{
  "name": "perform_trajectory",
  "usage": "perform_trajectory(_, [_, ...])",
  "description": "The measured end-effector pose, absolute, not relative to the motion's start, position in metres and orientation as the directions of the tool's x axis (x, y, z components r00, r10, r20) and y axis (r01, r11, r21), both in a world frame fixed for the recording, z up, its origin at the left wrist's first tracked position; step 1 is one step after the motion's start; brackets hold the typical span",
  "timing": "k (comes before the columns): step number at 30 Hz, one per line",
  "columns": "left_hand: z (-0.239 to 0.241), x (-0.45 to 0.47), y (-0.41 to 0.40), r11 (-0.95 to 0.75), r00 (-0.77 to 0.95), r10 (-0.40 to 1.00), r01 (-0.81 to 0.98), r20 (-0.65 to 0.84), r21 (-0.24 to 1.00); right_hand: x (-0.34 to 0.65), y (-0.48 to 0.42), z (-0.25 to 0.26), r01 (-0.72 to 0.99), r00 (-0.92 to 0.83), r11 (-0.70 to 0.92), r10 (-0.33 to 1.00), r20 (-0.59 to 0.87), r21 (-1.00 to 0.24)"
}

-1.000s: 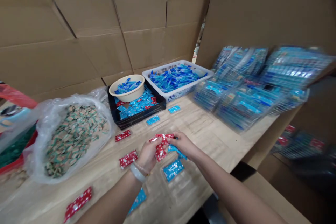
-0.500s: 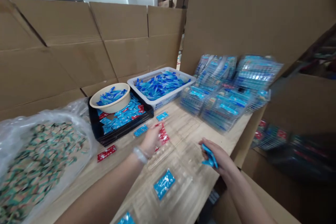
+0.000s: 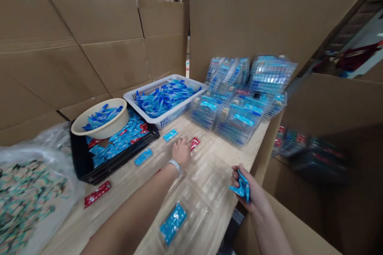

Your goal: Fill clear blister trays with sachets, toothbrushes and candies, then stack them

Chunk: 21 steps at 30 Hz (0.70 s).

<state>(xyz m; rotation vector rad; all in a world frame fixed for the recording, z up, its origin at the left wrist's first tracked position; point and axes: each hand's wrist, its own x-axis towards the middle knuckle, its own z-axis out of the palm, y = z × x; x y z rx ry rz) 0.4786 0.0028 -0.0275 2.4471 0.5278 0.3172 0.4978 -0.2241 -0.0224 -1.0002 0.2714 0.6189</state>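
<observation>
My left hand (image 3: 181,153) is over the clear plastic trays, its fingers slightly apart and pointing down. Its fingertips are beside a small red packet (image 3: 195,144), perhaps touching its edge. My right hand (image 3: 253,193) is closed around several small blue packets (image 3: 241,187), off the table's right edge. Between the hands lies a clear plastic tray (image 3: 211,175) with moulded hollows. Nearer me, another blue packet (image 3: 173,223) rests in a clear tray. Two more blue packets and a red packet (image 3: 97,194) lie in a row to the left.
A black tray (image 3: 116,163) of blue and red packets carries a cream bowl (image 3: 100,129) of blue pieces. Behind are a white basket (image 3: 176,116) of blue pieces and stacked filled clear packs (image 3: 239,121). A plastic bag (image 3: 67,203) of small pieces stands left; cardboard walls (image 3: 119,59) surround the table.
The view has turned right, so things shift left in the picture. My left hand has loosened from the red packet, which now lies beyond its fingertips. My right hand still holds the blue packets.
</observation>
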Motion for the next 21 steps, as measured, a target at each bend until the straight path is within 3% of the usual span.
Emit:
perform_trajectory(2, [-0.021,0.468,-0.003,-0.786,0.923,0.364,0.234,0.122,0.573,0.498,-0.217,-0.022,-0.558,0.830,0.405,0.292,-0.476,-0.724])
perform_trajectory(4, [-0.012,0.454,-0.021,-0.737,0.919,0.356,0.167,0.167,0.655,0.495,-0.206,-0.021,-0.486,0.873,0.415,0.184,-0.452,-0.769])
perform_trajectory(8, [-0.004,0.421,-0.076,-0.318,0.981,0.180,-0.015,0.076,0.948,0.470,-0.173,-0.016,-0.348,0.924,0.394,-0.009,-0.382,-0.851])
perform_trajectory(10, [-0.005,0.406,-0.094,-0.188,0.959,0.282,0.045,0.010,0.981,0.452,-0.161,-0.014,-0.376,0.923,0.350,0.060,-0.381,-0.858])
perform_trajectory(12, [-0.005,0.395,-0.096,-0.146,0.908,0.414,0.145,-0.073,0.979,0.435,-0.156,-0.015,-0.417,0.906,0.291,0.209,-0.368,-0.861])
perform_trajectory(14, [-0.002,0.386,-0.088,-0.114,0.879,0.448,0.239,-0.164,0.964,0.423,-0.159,-0.015,-0.399,0.882,0.223,0.357,-0.306,-0.890])
perform_trajectory(18, [0.005,0.365,-0.069,-0.046,0.856,0.441,0.323,-0.270,0.945,0.411,-0.173,-0.013,-0.093,0.848,-0.018,0.522,-0.089,-0.996])
perform_trajectory(21, [0.008,0.348,-0.064,0.046,0.849,0.413,0.342,-0.329,0.939,0.410,-0.183,-0.009,0.130,0.813,-0.164,0.583,0.011,-0.978])
